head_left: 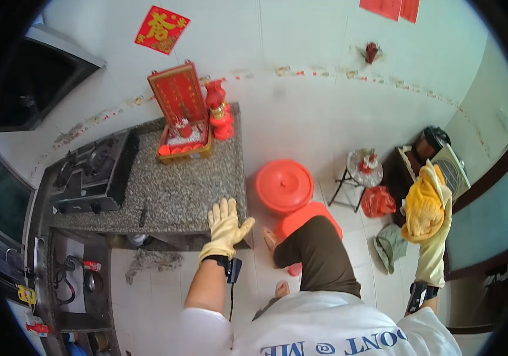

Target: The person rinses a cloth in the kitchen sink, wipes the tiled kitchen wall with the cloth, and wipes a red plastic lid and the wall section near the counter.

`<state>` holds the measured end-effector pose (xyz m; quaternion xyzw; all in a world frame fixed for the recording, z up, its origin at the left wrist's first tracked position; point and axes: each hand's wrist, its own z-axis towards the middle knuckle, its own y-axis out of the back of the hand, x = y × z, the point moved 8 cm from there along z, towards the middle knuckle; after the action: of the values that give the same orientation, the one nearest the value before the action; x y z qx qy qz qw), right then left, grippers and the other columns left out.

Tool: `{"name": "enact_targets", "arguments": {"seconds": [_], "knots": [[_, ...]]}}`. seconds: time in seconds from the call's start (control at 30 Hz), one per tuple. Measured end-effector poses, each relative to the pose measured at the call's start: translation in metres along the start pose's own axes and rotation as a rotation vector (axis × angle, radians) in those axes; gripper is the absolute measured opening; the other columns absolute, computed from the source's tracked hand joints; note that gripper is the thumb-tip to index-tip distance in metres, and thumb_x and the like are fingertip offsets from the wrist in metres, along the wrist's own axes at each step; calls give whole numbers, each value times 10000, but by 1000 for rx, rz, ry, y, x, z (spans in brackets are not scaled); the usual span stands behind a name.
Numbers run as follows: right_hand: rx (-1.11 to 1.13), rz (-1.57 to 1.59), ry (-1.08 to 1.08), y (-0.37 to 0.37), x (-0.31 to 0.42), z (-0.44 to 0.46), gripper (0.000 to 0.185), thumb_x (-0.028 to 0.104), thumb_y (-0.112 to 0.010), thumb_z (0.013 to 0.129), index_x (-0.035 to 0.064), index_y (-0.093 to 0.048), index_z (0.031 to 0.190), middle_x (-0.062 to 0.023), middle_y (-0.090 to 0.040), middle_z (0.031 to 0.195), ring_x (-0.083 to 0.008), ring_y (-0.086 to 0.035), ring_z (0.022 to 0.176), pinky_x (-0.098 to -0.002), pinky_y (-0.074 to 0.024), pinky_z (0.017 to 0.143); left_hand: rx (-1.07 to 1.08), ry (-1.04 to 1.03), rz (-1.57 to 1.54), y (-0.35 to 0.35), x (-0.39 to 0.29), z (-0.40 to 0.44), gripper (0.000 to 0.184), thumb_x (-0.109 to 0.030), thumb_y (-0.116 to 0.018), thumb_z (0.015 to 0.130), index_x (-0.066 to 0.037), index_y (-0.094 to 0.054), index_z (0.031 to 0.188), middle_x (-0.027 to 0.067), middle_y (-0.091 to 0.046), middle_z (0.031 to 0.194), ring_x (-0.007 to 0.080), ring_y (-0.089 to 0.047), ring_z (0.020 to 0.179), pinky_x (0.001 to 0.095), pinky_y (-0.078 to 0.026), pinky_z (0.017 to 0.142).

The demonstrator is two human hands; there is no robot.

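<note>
My left hand (226, 225), in a pale yellow glove, lies flat with fingers spread on the front right corner of the speckled granite counter (165, 196). Out to the right, my right hand (441, 207), in a matching glove, is closed around a bunched yellow cloth (425, 209). The cloth hides most of its fingers. Behind my left hand on the counter stand a red and gold shrine box (186, 148) and a red ornament (219, 110).
A black gas stove (94, 175) occupies the counter's left. Red lidded bucket (284, 185), small round stool (364, 168), red plastic bag (378, 202) and green cloth (389, 248) are on the floor to the right. A dark cabinet (405, 163) stands behind the yellow cloth.
</note>
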<state>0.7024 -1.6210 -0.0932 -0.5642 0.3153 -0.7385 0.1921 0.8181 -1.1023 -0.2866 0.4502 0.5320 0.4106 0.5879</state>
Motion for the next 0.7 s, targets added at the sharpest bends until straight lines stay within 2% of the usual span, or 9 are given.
{"name": "enact_targets", "arguments": {"seconds": [0.03,0.13,0.17,0.27,0.37,0.4,0.6,0.7], "knots": [[53,-12,-2,-10,0,2,661,496,-572,976,55,-464,1458,-148,-571,1401,-322,-596,1234,-491,-501,1050,5,9,7,3,-2,-1,963,-636,-607,837,-5,-338,1513,265,-299,1577,475,-256,1449,562,-161,1196],[5,11,-1,-15,4,12,631,488,-582,976,53,-499,1426,-149,-587,1378,-313,-608,1217,-476,-519,1030,14,26,15,-2,0,-1,976,-644,-613,838,-28,-314,1533,252,-286,1586,464,-231,1462,560,-146,1201],[-19,-8,68,-24,9,16,600,473,-587,979,48,-526,1398,-146,-604,1355,-302,-621,1196,-450,-522,1026,6,25,14,-4,2,-1,975,-642,-615,837,-30,-313,1534,250,-287,1587,462,-230,1463,559,-146,1202],[-106,-33,69,-6,14,32,606,466,-592,978,38,-520,1401,-144,-609,1345,-293,-627,1185,-431,-516,1033,14,24,12,-3,2,-1,985,-652,-618,829,-31,-317,1533,254,-291,1583,466,-238,1456,565,-147,1199],[-101,-49,29,-27,16,51,573,422,-614,976,29,-528,1384,-147,-615,1335,-293,-625,1188,-431,-501,1049,3,3,7,-3,3,-2,993,-656,-634,816,-25,-335,1522,265,-292,1577,472,-237,1451,573,-160,1189],[-91,-50,5,-30,14,59,564,412,-618,975,29,-530,1380,-149,-613,1337,-294,-622,1193,-436,-498,1052,-38,-14,25,0,1,-3,982,-645,-653,804,-15,-364,1501,257,-335,1549,466,-280,1421,572,-196,1172],[172,-73,-123,-84,-3,116,612,348,-611,989,20,-416,1467,-173,-543,1425,-314,-561,1278,-464,-443,1107,-118,-58,45,13,-6,-5,945,-636,-671,783,0,-433,1441,231,-414,1474,444,-374,1321,563,-274,1119],[242,-103,-70,-130,1,151,572,307,-561,1021,29,-389,1490,-175,-525,1443,-305,-549,1297,-454,-436,1114,-191,-96,71,17,-9,-8,919,-629,-670,784,-3,-452,1420,224,-439,1432,434,-395,1284,565,-287,1103]]}}
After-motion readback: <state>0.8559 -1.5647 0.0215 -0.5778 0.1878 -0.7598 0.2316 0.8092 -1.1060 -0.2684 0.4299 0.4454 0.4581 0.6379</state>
